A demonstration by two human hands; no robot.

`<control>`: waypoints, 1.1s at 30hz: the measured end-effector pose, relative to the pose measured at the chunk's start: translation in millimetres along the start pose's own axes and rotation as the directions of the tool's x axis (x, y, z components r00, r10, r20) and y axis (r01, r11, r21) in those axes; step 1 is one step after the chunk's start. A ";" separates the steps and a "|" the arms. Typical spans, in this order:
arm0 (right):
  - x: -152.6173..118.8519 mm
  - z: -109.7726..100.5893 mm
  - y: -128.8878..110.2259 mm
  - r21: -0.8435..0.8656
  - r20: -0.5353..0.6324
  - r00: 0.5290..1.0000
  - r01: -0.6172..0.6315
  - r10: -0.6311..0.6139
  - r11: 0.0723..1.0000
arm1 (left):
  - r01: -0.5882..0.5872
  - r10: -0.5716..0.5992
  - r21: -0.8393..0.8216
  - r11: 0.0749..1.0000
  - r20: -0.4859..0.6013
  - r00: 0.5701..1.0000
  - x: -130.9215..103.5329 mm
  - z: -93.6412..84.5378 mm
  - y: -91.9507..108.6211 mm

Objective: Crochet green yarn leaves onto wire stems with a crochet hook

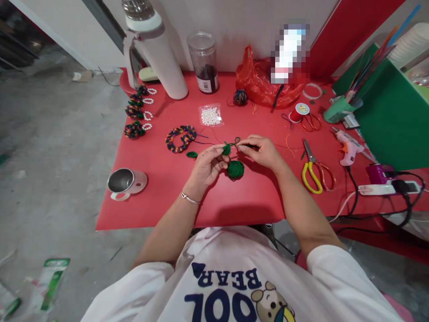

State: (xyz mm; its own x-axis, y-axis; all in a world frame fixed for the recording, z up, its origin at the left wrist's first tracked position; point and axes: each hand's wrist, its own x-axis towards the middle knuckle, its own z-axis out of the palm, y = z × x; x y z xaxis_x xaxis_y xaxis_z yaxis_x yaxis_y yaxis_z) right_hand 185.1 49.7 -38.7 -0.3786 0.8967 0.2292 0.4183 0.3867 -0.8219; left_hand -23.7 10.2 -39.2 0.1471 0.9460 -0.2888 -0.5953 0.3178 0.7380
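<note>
My left hand (208, 164) pinches a small green crocheted piece (227, 149) between thumb and fingers. Close to its right, my right hand (261, 151) is closed on what looks like a thin crochet hook with a dark handle (250, 146); its tip meets the green yarn. A loop of green yarn stands up between the hands. Just below them a ball of green yarn (235, 170) lies on the red table (161, 197). Left of my left hand are a green crocheted leaf (192, 154) and a multicoloured crocheted strip (181, 138) curled into a ring.
Scissors (315, 167), a pink glue gun (349, 145) and a power strip (382, 189) lie on the right. A steel mug (127, 182) stands near the left edge. Behind are a bag of white beads (211, 115), a jar (203, 62) and a tall flask (161, 53).
</note>
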 end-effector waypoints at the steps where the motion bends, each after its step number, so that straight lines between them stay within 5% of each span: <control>1: 0.0 -0.1 -0.3 -0.006 -0.001 1.000 -0.004 0.004 1.000 | 0.000 0.000 -0.002 1.000 -0.004 1.000 -0.3 -0.1 0.0; 19: -0.5 0.6 0.3 -0.095 -0.150 0.988 -0.062 0.047 0.994 | -0.009 0.008 -0.006 1.000 -0.164 0.986 1.6 2.5 1.5; 33: -3.4 3.4 -4.6 -0.337 -0.230 0.945 0.148 -0.234 0.930 | -0.005 0.006 0.005 1.000 -0.129 0.992 0.8 1.0 1.2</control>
State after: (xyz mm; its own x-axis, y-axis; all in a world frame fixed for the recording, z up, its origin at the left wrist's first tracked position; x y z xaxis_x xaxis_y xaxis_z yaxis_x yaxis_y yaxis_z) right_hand 181.7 44.1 -37.5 -0.2658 0.8062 0.5286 0.6107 0.5651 -0.5547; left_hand -23.5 11.4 -38.0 0.0402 0.9316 -0.3612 -0.5925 0.3133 0.7422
